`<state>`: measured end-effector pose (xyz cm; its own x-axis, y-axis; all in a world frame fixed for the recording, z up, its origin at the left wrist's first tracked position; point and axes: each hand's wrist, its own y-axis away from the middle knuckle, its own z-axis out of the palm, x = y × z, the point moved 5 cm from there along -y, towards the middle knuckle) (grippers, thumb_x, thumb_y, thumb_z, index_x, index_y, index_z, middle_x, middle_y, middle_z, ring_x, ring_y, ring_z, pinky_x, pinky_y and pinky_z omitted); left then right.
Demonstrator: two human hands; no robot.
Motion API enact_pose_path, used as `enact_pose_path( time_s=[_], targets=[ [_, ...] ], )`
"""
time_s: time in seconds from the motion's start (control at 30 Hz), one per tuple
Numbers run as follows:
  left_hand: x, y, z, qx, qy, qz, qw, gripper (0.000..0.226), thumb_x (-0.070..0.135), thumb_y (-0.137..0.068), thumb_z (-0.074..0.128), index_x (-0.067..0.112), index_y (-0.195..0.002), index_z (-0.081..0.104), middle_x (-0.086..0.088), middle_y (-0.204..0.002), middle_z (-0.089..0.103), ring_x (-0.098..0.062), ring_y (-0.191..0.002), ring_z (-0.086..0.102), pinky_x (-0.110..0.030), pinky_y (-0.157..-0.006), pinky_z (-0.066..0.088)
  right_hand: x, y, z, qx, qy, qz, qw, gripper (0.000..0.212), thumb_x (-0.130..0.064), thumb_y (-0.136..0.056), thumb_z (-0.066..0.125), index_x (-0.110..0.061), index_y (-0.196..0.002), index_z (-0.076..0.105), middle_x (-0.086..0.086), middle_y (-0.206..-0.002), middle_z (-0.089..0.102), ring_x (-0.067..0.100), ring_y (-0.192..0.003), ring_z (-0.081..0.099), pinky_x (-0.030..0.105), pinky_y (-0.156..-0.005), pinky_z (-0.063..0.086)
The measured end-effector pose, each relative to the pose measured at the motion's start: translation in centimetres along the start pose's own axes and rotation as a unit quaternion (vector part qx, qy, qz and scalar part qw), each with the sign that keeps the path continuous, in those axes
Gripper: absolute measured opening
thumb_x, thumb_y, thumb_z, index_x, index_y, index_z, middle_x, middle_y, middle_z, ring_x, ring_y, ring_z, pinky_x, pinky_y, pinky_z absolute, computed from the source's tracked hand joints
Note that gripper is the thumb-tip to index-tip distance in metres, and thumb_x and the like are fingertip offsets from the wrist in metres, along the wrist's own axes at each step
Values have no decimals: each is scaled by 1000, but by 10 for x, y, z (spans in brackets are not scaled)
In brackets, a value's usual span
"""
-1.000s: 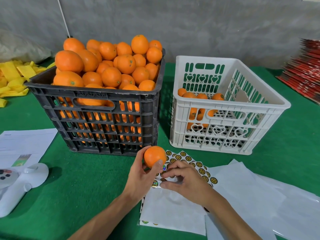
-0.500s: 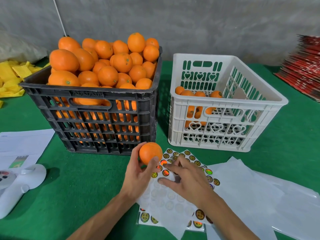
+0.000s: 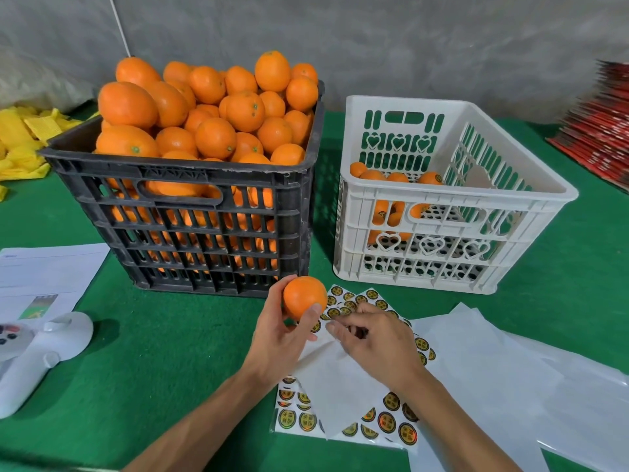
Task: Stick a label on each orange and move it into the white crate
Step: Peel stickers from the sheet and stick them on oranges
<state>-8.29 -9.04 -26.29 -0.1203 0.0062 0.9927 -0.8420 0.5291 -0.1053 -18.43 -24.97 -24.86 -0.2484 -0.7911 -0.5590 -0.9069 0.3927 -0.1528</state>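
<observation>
orange point(image 3: 304, 296): up off the bench, held in left hand point(image 3: 284, 338) fingers, bare side out for a label
right hand point(image 3: 376, 342): fingers curled at sticker sheet point(image 3: 354, 390); pinching a label or not, cannot tell
white crate point(image 3: 452, 199): near, open top for dropping in

You have two crates: one black crate point(image 3: 190, 212) heaped with oranges, one white crate point(image 3: 442, 233); one orange point(image 3: 304, 297) held.

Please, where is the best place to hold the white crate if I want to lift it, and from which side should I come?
Probably by the oval handle slots: one shows in the near wall of the white crate just under its rim, another in the far wall. Come from the front and back, fingers hooking under the rim. The long side walls show only small cut-outs, no grip.
</observation>
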Motion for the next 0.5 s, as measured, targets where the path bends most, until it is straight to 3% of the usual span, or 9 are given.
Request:
enact_pose_path(
  time_s=[0.07, 0.13, 0.23, 0.33, 0.5],
  targets=[
    [-2, -1, 0, -6, -5, -3, 1000, 62, 65, -80, 72, 52, -136, 47, 1, -130, 58, -26, -93, 75, -27, -70, 62, 7, -2, 2, 4, -60, 22, 998, 6, -52, -93, 69, -52, -94, 74, -26, -92, 62, 0, -83, 62, 25, -63, 49],
    [-3, -2, 1, -13, -5, -7, 1000, 61, 64, -79, 74, 53, -134, 48, 1, -131, 58, -22, -96, 74, -28, -69, 63, 15, -5, 6, 2, -135, 62, 989, 13, -37, -93, 72, -48, -86, 75, -29, -93, 70, -1, -90, 67, 34, -75, 58],
    [-3, -3, 1, -19, -8, -10, 1000, 61, 64, -78, 75, 55, -132, 49, 4, -131, 57, -19, -100, 73, -30, -69, 63, 15, -9, 1, 40, -302, 112, 946, 4, -34, -92, 76, -35, -88, 77, -9, -89, 76, 18, -89, 71, 53, -83, 59],
    [-1, -2, 1, -24, -6, -12, 1000, 62, 63, -76, 77, 56, -132, 49, 7, -132, 56, -16, -101, 72, -31, -69, 63, 0, -12, -12, 107, -329, 78, 935, 5, -35, -91, 78, -39, -93, 77, -10, -92, 76, 13, -85, 71, 41, -80, 60],
    [2, -1, 1, -22, 4, -15, 1000, 59, 60, -77, 78, 53, -130, 53, 5, -128, 61, -20, -98, 73, -32, -69, 63, -20, -6, -13, 109, -325, 51, 938, 15, -26, -91, 78, -35, -103, 80, -20, -99, 75, 3, -87, 69, 29, -80, 55]
  ],
)
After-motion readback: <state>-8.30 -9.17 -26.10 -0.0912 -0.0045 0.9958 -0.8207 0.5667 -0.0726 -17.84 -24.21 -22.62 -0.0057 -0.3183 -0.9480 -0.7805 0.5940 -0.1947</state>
